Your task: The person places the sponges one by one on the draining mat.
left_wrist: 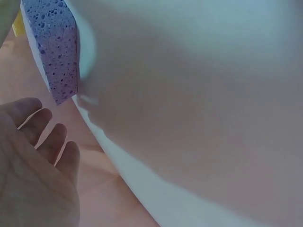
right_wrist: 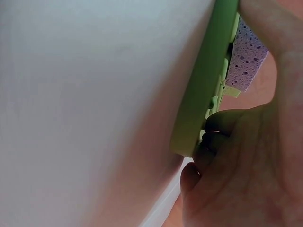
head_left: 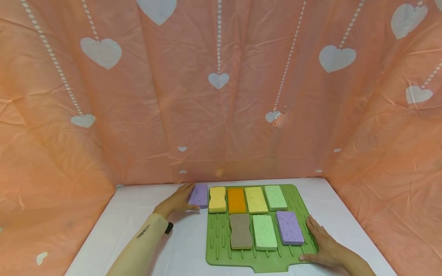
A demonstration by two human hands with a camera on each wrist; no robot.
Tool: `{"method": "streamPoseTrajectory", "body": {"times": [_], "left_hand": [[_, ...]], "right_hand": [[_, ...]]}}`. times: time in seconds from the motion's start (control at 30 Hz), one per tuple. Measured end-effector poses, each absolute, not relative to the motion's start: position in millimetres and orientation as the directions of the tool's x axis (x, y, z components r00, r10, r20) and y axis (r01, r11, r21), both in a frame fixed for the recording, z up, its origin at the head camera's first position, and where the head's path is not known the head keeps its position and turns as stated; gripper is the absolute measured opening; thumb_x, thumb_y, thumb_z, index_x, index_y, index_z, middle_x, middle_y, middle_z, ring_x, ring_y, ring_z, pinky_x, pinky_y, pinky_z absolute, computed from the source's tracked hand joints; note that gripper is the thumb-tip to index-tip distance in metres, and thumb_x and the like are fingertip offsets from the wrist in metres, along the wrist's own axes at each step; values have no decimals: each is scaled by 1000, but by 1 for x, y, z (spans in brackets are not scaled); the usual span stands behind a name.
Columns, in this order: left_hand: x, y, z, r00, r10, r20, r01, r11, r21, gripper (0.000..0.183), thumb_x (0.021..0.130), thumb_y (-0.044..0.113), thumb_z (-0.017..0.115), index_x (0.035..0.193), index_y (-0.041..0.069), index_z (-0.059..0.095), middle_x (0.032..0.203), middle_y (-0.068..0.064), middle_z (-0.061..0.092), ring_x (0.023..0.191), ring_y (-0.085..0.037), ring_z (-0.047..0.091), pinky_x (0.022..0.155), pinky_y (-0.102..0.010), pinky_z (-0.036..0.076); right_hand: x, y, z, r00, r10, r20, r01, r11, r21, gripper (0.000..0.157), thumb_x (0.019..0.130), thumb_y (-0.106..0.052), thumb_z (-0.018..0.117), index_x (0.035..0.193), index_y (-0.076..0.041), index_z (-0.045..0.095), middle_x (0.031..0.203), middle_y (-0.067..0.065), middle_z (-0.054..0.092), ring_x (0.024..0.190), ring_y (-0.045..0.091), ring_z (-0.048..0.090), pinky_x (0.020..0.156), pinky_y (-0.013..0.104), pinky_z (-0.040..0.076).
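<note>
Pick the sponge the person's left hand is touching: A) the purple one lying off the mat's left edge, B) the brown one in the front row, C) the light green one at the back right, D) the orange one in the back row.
A: in the head view the left hand rests against the purple sponge, which lies on the white table just left of the green mat.
</note>
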State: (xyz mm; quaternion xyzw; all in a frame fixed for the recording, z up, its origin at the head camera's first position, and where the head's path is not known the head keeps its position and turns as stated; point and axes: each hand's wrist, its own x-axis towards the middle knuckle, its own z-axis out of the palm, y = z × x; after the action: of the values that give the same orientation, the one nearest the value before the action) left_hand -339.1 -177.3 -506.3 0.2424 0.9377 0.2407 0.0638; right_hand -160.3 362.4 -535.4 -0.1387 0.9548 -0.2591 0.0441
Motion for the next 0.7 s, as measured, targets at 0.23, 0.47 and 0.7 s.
{"method": "streamPoseTrajectory", "body": {"times": [0.23,0.47,0.7], "left_hand": [[-342,-173,-506,-876,483,-14,418,772,479,116,84,39,93,165,-11,26,172,-30,25,159,-49,23,130,-60,23],[-343,-173,-507,-881,474,-21,405,775,485,115,83,36,94,164,-12,27,171,-30,27,159,-48,24,130,-59,20],[-344,-172,-510,-879,476,-24,406,775,484,112,85,36,92,164,-12,28,170,-30,29,158,-49,26,130,-60,22]], "right_hand": [[-161,363,-537,-957,-291,-15,-244,827,-507,124,79,-43,95,160,19,24,166,44,19,146,73,22,116,76,28],[-160,363,-539,-957,-290,-6,-244,816,-525,123,79,-43,95,160,18,25,167,42,20,149,69,22,125,23,6],[-159,363,-537,-961,-276,-30,-219,821,-527,124,79,-43,95,162,16,23,169,40,19,150,67,21,126,50,16]]}}
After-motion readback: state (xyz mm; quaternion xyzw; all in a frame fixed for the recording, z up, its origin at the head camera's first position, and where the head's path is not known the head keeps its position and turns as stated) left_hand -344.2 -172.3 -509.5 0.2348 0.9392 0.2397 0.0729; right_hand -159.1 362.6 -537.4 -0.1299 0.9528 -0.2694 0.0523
